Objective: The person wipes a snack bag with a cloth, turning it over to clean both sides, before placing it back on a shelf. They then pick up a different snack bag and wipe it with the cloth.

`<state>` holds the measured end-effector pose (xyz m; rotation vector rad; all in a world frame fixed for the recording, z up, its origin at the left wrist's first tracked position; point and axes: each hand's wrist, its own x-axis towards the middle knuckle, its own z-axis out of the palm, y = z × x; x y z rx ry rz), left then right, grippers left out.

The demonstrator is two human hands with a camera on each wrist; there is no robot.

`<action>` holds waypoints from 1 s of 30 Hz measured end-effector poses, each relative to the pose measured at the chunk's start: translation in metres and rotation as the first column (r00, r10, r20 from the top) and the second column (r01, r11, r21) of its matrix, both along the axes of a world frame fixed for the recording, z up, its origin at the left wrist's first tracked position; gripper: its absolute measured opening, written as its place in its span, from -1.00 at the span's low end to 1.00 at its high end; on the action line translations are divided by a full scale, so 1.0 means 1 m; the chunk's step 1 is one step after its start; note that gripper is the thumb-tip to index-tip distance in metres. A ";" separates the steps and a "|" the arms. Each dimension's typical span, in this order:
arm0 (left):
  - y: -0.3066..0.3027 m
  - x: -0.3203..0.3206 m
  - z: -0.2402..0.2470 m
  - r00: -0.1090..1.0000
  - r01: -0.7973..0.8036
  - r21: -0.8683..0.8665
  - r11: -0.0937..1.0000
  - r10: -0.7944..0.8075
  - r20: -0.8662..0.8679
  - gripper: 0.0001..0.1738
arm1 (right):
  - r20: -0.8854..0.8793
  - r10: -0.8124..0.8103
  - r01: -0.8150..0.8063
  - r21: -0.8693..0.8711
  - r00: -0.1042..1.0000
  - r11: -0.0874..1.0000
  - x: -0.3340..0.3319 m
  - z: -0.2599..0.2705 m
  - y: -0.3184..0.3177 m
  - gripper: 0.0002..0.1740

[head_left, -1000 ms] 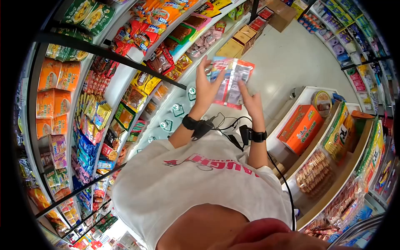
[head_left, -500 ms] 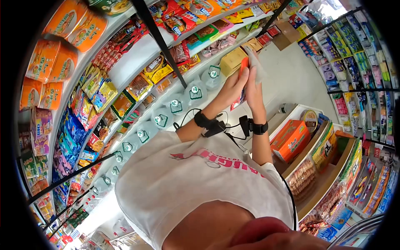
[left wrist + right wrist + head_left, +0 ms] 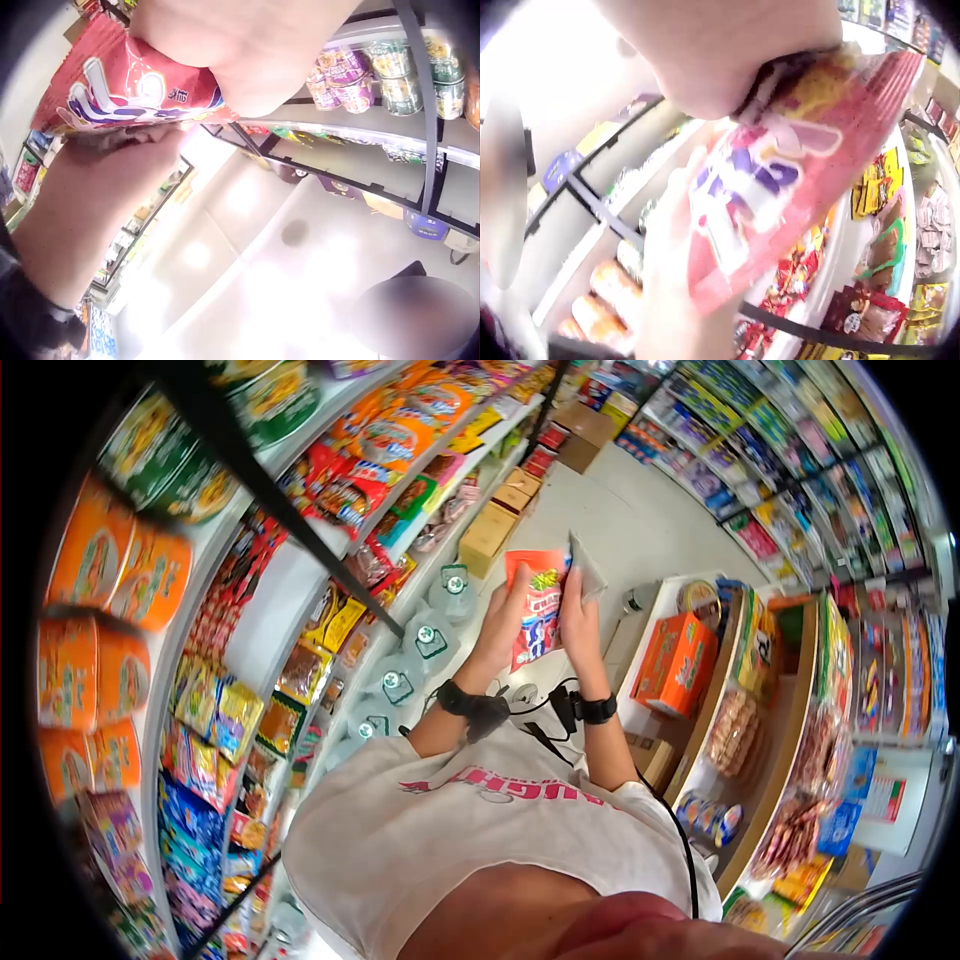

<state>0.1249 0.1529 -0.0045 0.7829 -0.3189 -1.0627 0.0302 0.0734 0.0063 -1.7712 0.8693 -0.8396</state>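
A red snack bag (image 3: 541, 600) with colourful lettering is held up in front of the chest, its printed face toward the head camera. My left hand (image 3: 502, 628) grips its left edge with the thumb on the front. On the other side my right hand (image 3: 580, 622) grips the bag, thumb upward. A greyish wrapper part (image 3: 590, 568) sticks out beyond the right hand; whether it belongs to the same bag I cannot tell. The left wrist view shows white and blue lettering on the bag (image 3: 142, 86), and the right wrist view shows the bag (image 3: 780, 180) slanting between both hands.
Shelves of packaged snacks and orange noodle tubs (image 3: 75, 670) curve along the left. Big water bottles (image 3: 430, 642) line the floor below them. At right a low rack holds an orange box (image 3: 675, 665) and bagged goods. Cardboard boxes (image 3: 490, 535) sit ahead along the aisle floor (image 3: 640, 510).
The bag first showed its seamed back, then stood edge-on between the hands, and now shows its printed front. Both hands have come lower and nearer the body; the head view has swung.
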 end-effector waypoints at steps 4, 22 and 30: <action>-0.018 0.007 0.008 0.996 -0.067 0.027 0.997 0.068 -0.059 -0.33 | -0.107 0.104 -0.049 0.428 0.989 0.903 -0.046 0.003 -0.002 -0.53; -0.168 -0.201 0.028 0.667 0.533 0.316 0.785 -0.620 0.414 -0.57 | 0.085 -0.505 0.496 0.103 0.859 0.862 -0.302 -0.008 -0.117 -0.47; -0.243 -0.300 0.016 0.661 0.697 0.207 0.686 -0.727 0.185 -0.54 | 0.125 -0.550 0.553 0.006 0.826 0.833 -0.393 -0.010 -0.116 -0.45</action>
